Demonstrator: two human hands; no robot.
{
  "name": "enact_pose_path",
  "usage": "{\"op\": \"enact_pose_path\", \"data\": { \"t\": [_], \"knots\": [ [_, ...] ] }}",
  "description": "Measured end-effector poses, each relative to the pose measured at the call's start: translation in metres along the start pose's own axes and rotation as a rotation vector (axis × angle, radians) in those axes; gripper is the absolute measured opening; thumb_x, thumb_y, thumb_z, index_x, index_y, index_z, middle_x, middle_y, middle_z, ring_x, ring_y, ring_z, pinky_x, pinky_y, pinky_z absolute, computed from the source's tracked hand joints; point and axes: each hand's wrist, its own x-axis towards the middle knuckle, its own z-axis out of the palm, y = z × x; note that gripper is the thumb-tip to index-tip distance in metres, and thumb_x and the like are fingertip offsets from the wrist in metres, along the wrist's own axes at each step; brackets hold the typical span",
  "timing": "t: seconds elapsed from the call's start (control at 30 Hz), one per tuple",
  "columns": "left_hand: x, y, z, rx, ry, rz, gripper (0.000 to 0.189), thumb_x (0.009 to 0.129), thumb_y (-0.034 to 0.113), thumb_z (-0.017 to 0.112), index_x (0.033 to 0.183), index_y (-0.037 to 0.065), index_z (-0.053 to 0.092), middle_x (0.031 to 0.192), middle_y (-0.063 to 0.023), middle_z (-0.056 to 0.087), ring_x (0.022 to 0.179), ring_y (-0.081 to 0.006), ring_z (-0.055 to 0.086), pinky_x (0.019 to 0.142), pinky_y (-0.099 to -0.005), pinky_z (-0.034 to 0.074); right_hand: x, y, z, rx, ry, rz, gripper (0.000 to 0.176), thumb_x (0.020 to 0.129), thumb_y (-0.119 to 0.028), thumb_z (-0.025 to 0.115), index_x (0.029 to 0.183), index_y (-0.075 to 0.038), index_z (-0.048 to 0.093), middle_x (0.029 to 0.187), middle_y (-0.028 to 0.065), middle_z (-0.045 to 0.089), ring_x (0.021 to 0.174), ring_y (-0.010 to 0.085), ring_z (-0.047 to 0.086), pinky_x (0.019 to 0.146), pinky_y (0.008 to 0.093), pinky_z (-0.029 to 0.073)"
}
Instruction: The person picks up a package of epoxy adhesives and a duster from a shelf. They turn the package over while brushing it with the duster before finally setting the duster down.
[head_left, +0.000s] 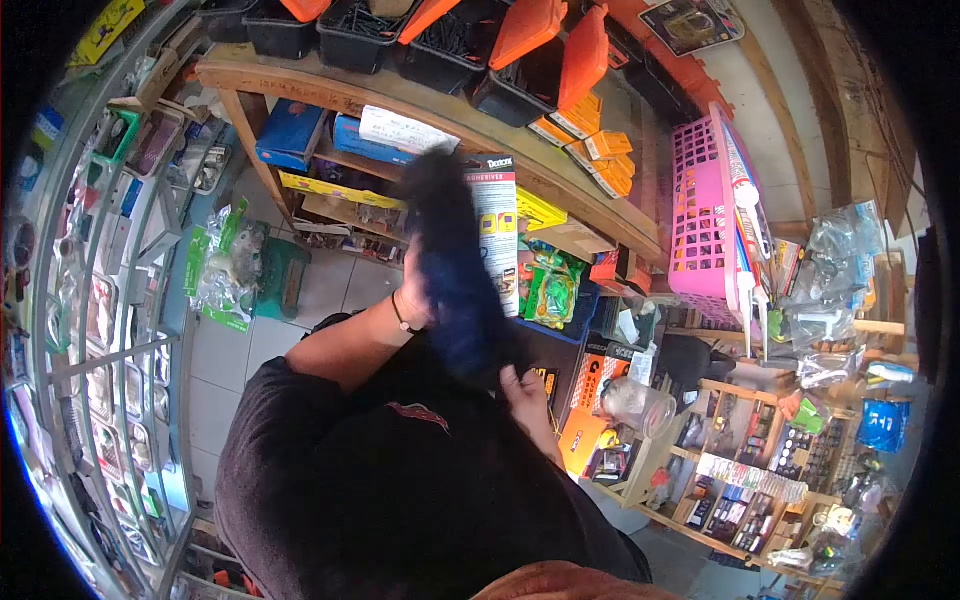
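Note:
A long, dark navy, soft-looking cloth (458, 290), smeared by motion, stretches across the front of my body. My left hand (414, 287), with a dark band at the wrist, is closed on its left side; most of the fingers are hidden behind it. Near its lower right end, my right hand (525, 393) is closed with thumb and fingers at the edge of the dark material. Just beyond the cloth stands a white adhesives package (496, 240) with a red band and yellow pictures, partly covered by it.
A wooden shelf unit (290, 85) carries black bins (350, 45) with orange lids and orange boxes (600, 150). To the right are a pink basket (698, 215) and a wooden compartment rack (735, 470). Glass display shelving (110, 350) lines the left. A green bag (225, 260) stands near the tiled floor.

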Motion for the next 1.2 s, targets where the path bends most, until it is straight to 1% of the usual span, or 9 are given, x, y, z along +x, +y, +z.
{"op": "enact_pose_path", "data": {
  "t": [0.1, 0.2, 0.37, 0.47, 0.6, 0.77, 0.9, 0.97, 1.2],
  "knots": [
    [0.002, -0.001, -0.021, -0.305, -0.145, 0.096, 0.077, 0.083, 0.063, 0.034, 0.135, 0.006, 0.027, 0.125, -0.0179, 0.043, 0.110, -0.0346, 0.048, 0.086, -0.0466, 0.045, 0.005, 0.011, -0.003, 0.327, 0.127, 0.183, 0.045, 0.088, -0.037, 0.053, 0.057, -0.006, 0.046, 0.053, -0.0019, 0.041, 0.048, 0.0079, 0.034, 0.044, 0.0270, 0.028],
    [-0.005, -0.003, 0.024, 0.281, 0.119, 0.083, 0.085, 0.079, 0.069, 0.031, 0.137, 0.007, 0.023, 0.130, -0.0178, 0.040, 0.112, -0.0361, 0.046, 0.091, -0.0451, 0.041, 0.007, 0.033, -0.011, -0.374, -0.074, -0.084, 0.047, 0.089, -0.037, 0.051, 0.055, -0.006, 0.045, 0.050, -0.0022, 0.041, 0.047, 0.0075, 0.036, 0.043, 0.0275, 0.028],
    [0.003, -0.001, -0.022, -0.393, -0.197, 0.051, 0.084, 0.078, 0.072, 0.029, 0.134, 0.009, 0.031, 0.126, -0.0185, 0.045, 0.111, -0.0326, 0.048, 0.094, -0.0441, 0.039, 0.007, 0.011, -0.001, 0.272, 0.031, 0.149, 0.045, 0.089, -0.037, 0.052, 0.058, -0.003, 0.049, 0.055, -0.0037, 0.044, 0.053, 0.0084, 0.038, 0.046, 0.0281, 0.031],
    [-0.001, -0.001, -0.008, 0.145, -0.094, -0.039, 0.084, 0.080, 0.068, 0.032, 0.139, 0.009, 0.019, 0.133, -0.0174, 0.038, 0.115, -0.0342, 0.044, 0.095, -0.0455, 0.037, 0.003, 0.017, -0.003, 0.022, -0.099, 0.050, 0.040, 0.090, -0.036, 0.050, 0.070, -0.003, 0.058, 0.061, -0.0039, 0.049, 0.055, 0.0079, 0.041, 0.050, 0.0252, 0.035],
    [0.002, 0.003, -0.006, -0.157, 0.121, 0.053, 0.077, 0.082, 0.067, 0.028, 0.130, 0.008, 0.038, 0.123, -0.0143, 0.048, 0.110, -0.0316, 0.049, 0.093, -0.0462, 0.039, 0.007, 0.004, -0.002, 0.026, -0.071, 0.132, 0.038, 0.089, -0.035, 0.052, 0.079, 0.000, 0.061, 0.068, -0.0002, 0.056, 0.063, 0.0087, 0.046, 0.057, 0.0264, 0.039],
    [0.001, 0.000, -0.013, -0.033, -0.014, -0.097, 0.083, 0.080, 0.069, 0.028, 0.137, 0.009, 0.024, 0.137, -0.0173, 0.032, 0.123, -0.0343, 0.035, 0.098, -0.0509, 0.033, 0.002, 0.006, 0.003, -0.212, -0.105, -0.117, 0.041, 0.089, -0.037, 0.052, 0.076, 0.001, 0.061, 0.061, -0.0003, 0.054, 0.054, 0.0104, 0.045, 0.050, 0.0279, 0.038],
    [0.007, 0.002, -0.002, -0.210, 0.089, 0.028, 0.083, 0.079, 0.070, 0.030, 0.138, 0.011, 0.024, 0.135, -0.0194, 0.034, 0.122, -0.0325, 0.038, 0.100, -0.0488, 0.031, 0.007, 0.005, 0.006, 0.200, 0.010, 0.095, 0.042, 0.088, -0.037, 0.053, 0.072, 0.002, 0.059, 0.059, 0.0013, 0.050, 0.055, 0.0116, 0.043, 0.050, 0.0295, 0.036],
    [0.002, -0.004, -0.016, -0.113, -0.159, -0.022, 0.083, 0.080, 0.068, 0.033, 0.138, 0.010, 0.023, 0.135, -0.0172, 0.035, 0.121, -0.0318, 0.039, 0.099, -0.0492, 0.032, 0.014, 0.042, 0.004, -0.024, 0.007, -0.024, 0.044, 0.088, -0.037, 0.053, 0.067, 0.001, 0.056, 0.056, 0.0015, 0.047, 0.053, 0.0113, 0.041, 0.048, 0.0297, 0.034],
    [0.006, -0.003, -0.003, -0.086, -0.030, 0.015, 0.092, 0.073, 0.074, 0.035, 0.138, 0.009, 0.023, 0.137, -0.0147, 0.031, 0.125, -0.0336, 0.033, 0.102, -0.0494, 0.028, 0.009, 0.025, 0.004, 0.025, -0.007, 0.090, 0.041, 0.089, -0.035, 0.051, 0.072, 0.001, 0.059, 0.058, 0.0000, 0.053, 0.054, 0.0100, 0.045, 0.048, 0.0282, 0.035]
  ]
}}
